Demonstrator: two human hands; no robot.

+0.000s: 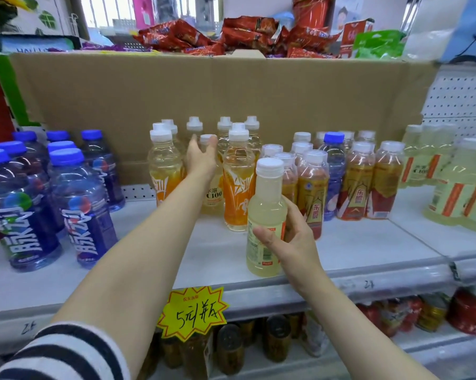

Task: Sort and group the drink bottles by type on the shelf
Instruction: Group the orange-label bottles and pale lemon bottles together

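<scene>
While upright, bottle [265, 215] within right grip [288, 239].

Clear glossy plastic bottles with matt white ribbed caps [269, 167] and printed film labels are seen on a smooth, pale painted-metal shelf [217, 250]. A matt brown corrugated cardboard sheet [204, 91] is set behind. Shiny red foil snack packets [176, 37] are piled above.

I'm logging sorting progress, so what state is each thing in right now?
Left hand: grips a pale C100 bottle among the orange bottles.
Right hand: holds a pale bottle upright at the shelf front.
Blue bottles: grouped left, capped.
Red-gold bottles: grouped, one blue-capped bottle among them.
</scene>
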